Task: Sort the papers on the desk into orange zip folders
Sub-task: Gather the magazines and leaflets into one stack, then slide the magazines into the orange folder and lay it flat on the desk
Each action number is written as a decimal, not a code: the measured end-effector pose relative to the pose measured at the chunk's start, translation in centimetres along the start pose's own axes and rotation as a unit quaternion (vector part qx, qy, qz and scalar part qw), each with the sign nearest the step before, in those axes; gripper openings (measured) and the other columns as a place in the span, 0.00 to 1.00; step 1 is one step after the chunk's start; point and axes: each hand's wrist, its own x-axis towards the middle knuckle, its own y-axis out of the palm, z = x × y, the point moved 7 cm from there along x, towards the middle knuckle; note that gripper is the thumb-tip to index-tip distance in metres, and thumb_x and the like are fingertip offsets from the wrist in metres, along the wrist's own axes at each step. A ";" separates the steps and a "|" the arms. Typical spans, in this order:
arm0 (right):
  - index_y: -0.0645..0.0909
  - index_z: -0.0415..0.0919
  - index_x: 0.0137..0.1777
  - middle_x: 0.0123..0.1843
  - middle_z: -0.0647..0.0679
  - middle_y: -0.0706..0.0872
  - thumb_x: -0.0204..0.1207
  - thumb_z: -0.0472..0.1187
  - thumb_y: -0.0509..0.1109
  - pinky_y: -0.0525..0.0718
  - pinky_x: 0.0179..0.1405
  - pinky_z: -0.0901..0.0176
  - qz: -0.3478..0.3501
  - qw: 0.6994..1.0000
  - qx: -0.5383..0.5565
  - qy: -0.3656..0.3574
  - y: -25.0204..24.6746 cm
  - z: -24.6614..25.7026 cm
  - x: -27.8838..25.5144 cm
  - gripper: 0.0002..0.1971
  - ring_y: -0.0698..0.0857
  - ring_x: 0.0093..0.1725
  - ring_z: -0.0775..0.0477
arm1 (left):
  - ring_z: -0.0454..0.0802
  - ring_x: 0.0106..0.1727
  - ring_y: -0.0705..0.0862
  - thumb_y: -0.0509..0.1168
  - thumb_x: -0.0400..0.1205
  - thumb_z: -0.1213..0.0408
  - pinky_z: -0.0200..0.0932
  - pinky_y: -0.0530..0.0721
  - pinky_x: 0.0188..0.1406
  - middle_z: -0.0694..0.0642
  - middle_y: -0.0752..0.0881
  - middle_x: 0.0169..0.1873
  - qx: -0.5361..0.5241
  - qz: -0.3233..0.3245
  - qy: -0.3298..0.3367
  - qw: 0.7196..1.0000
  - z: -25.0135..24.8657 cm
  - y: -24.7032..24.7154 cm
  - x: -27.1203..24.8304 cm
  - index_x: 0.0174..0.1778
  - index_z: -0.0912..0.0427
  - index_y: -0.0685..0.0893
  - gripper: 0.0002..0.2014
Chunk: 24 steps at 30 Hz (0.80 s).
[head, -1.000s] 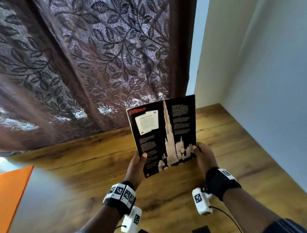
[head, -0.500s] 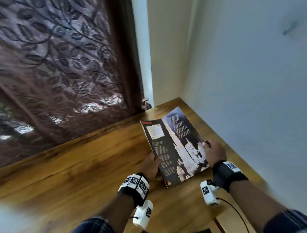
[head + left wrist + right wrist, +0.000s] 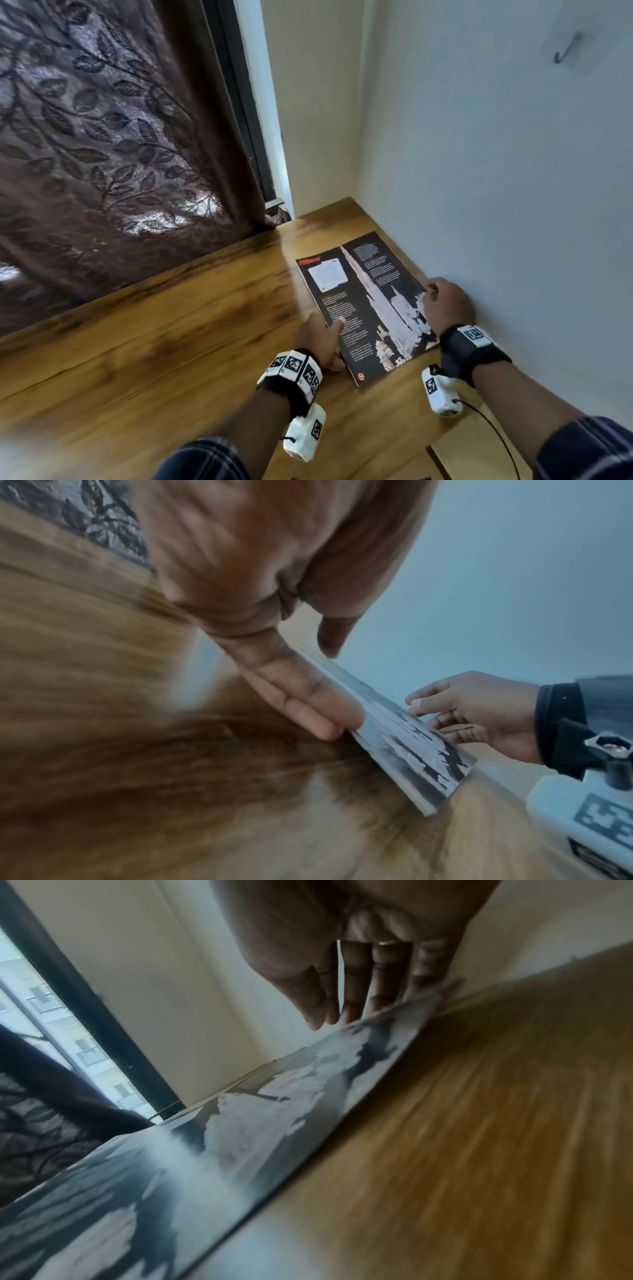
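A stack of papers (image 3: 363,301) with a black cover page showing a white tower lies almost flat on the wooden desk (image 3: 154,359), close to the right wall. My left hand (image 3: 325,337) pinches its left edge, thumb on top and fingers underneath (image 3: 301,702). My right hand (image 3: 443,301) holds the right edge, thumb over the page and fingers curled under it (image 3: 455,723). In the right wrist view the papers (image 3: 240,1137) slope just above the desk, with my right hand's fingers (image 3: 383,982) reaching to their far edge. No orange folder is in view.
A brown leaf-patterned curtain (image 3: 102,154) hangs behind the desk's far edge. A pale wall (image 3: 496,171) bounds the desk on the right, with a hook (image 3: 565,51) high up. A dark window frame (image 3: 246,120) stands in the corner.
The papers stood upright in both hands a second ago; they have come down to the right and now lie nearly flat by the wall. The orange folder has left the view.
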 end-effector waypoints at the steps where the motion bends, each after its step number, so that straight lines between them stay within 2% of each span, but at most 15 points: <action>1: 0.83 0.42 0.62 0.62 0.39 0.86 0.77 0.40 0.68 0.81 0.60 0.46 -0.009 1.000 -0.022 -0.015 0.0 0.4 -0.2 0.14 0.83 0.60 0.33 | 0.66 0.32 0.91 0.61 0.85 0.48 0.65 0.91 0.42 0.64 0.91 0.32 0.047 -0.007 0.003 0.999 0.1 -0.3 0.1 0.43 0.61 0.77 0.18; 3: 0.81 0.44 0.66 0.67 0.40 0.82 0.76 0.42 0.70 0.78 0.64 0.44 -0.010 0.998 -0.052 -0.033 0.5 1.4 -0.9 0.18 0.81 0.64 0.33 | 0.66 0.41 0.91 0.58 0.86 0.48 0.63 0.91 0.47 0.67 0.90 0.40 0.139 -0.029 0.004 0.990 1.1 -1.0 0.1 0.42 0.63 0.78 0.20; 5: 0.79 0.46 0.67 0.69 0.42 0.81 0.77 0.43 0.69 0.77 0.64 0.43 -0.003 0.998 -0.050 -0.046 0.9 2.6 -1.6 0.18 0.80 0.64 0.34 | 0.65 0.45 0.91 0.57 0.87 0.51 0.61 0.90 0.49 0.68 0.90 0.46 0.187 -0.034 0.009 0.982 1.8 -1.6 -0.3 0.49 0.64 0.80 0.18; 7: 0.79 0.47 0.67 0.70 0.44 0.81 0.77 0.43 0.69 0.77 0.65 0.43 0.005 0.997 -0.037 -0.071 1.3 4.2 -2.6 0.17 0.81 0.64 0.36 | 0.62 0.43 0.91 0.55 0.89 0.54 0.57 0.90 0.48 0.65 0.91 0.45 0.200 -0.024 0.015 0.979 2.2 -2.2 -1.2 0.48 0.62 0.78 0.15; 9: 0.79 0.48 0.66 0.71 0.47 0.81 0.78 0.44 0.69 0.77 0.64 0.44 0.015 0.994 -0.031 -0.105 1.9 6.2 -4.2 0.16 0.81 0.64 0.38 | 0.59 0.35 0.90 0.53 0.89 0.52 0.51 0.91 0.40 0.61 0.91 0.42 0.167 -0.024 0.010 0.986 3.0 -3.1 -2.0 0.45 0.59 0.78 0.16; 10: 0.79 0.48 0.65 0.70 0.48 0.81 0.78 0.45 0.69 0.78 0.64 0.45 0.018 0.992 -0.029 -0.125 2.3 7.4 -5.0 0.16 0.81 0.64 0.39 | 0.59 0.35 0.89 0.53 0.89 0.52 0.52 0.91 0.39 0.60 0.90 0.41 0.156 -0.029 0.012 0.987 3.4 -3.6 -2.3 0.45 0.57 0.78 0.15; 12: 0.79 0.48 0.64 0.68 0.49 0.82 0.77 0.46 0.70 0.78 0.64 0.46 0.025 0.986 -0.022 -0.166 3.3 9.9 -7.3 0.16 0.81 0.64 0.42 | 0.62 0.40 0.88 0.54 0.88 0.53 0.58 0.90 0.44 0.59 0.88 0.41 0.174 -0.048 0.033 0.983 4.1 -4.9 -2.9 0.44 0.57 0.78 0.14; 13: 0.78 0.48 0.64 0.68 0.50 0.82 0.77 0.46 0.69 0.78 0.64 0.46 0.029 0.983 -0.025 -0.181 3.9 11.3 -8.7 0.16 0.80 0.65 0.43 | 0.63 0.43 0.87 0.55 0.88 0.54 0.58 0.88 0.46 0.59 0.87 0.42 0.197 -0.059 0.044 0.978 4.6 -5.7 -3.4 0.44 0.58 0.78 0.13; 16: 0.76 0.48 0.65 0.68 0.49 0.81 0.77 0.49 0.68 0.77 0.65 0.44 0.051 0.977 -0.036 -0.205 6.0 14.7 -12.5 0.18 0.80 0.65 0.43 | 0.63 0.50 0.84 0.54 0.89 0.57 0.50 0.80 0.45 0.62 0.87 0.50 0.272 -0.087 0.059 0.956 6.2 -8.3 -5.0 0.51 0.59 0.80 0.12; 20: 0.74 0.51 0.69 0.70 0.49 0.77 0.78 0.53 0.66 0.74 0.66 0.41 0.090 0.963 -0.058 -0.249 9.1 19.1 -18.1 0.20 0.79 0.66 0.40 | 0.62 0.55 0.85 0.55 0.87 0.56 0.52 0.83 0.50 0.60 0.87 0.54 0.295 -0.123 0.079 0.944 9.4 -12.9 -8.3 0.53 0.57 0.80 0.11; 24: 0.74 0.50 0.69 0.72 0.48 0.78 0.78 0.55 0.67 0.72 0.68 0.40 0.104 0.955 -0.072 -0.268 12.0 22.7 -24.0 0.21 0.76 0.71 0.39 | 0.58 0.58 0.83 0.56 0.86 0.55 0.53 0.82 0.53 0.56 0.85 0.56 0.299 -0.173 0.089 0.934 13.4 -17.7 -12.8 0.56 0.55 0.80 0.11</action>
